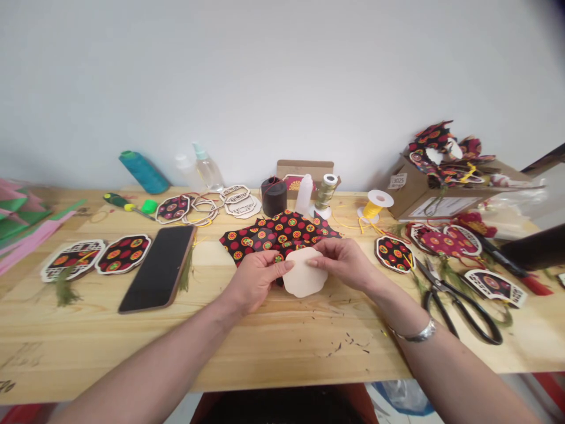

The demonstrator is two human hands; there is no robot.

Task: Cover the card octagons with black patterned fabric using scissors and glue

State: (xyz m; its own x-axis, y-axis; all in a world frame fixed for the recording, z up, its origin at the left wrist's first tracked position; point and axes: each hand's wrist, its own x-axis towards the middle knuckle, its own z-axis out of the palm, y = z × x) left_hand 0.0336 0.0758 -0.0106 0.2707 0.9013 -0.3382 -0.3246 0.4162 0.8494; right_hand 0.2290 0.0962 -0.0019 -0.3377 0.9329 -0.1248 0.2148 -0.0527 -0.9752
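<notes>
Between my two hands is a plain cream scallop-edged card (304, 281), its blank face toward me. My left hand (258, 280) pinches its left edge, thumb on top. On the upper right edge, my right hand (346, 262) presses its thumb over the card with the fingers behind. Black fabric (286, 228) printed with red and yellow flower rounds lies bunched just behind the card and touches the fingers. Whether the card is joined to the fabric is hidden. Small dark scraps (348, 344) lie on the wood to the lower right.
A phone (156, 271) and fabric-covered plaques (123, 254) lie to the left. Black-handled scissors (459, 303) sit at right, near a cardboard box (424, 194) heaped with fabric pieces. Behind stand a black thread spool (274, 197), a white squeeze bottle (304, 194) and a yellow cord spool (375, 206).
</notes>
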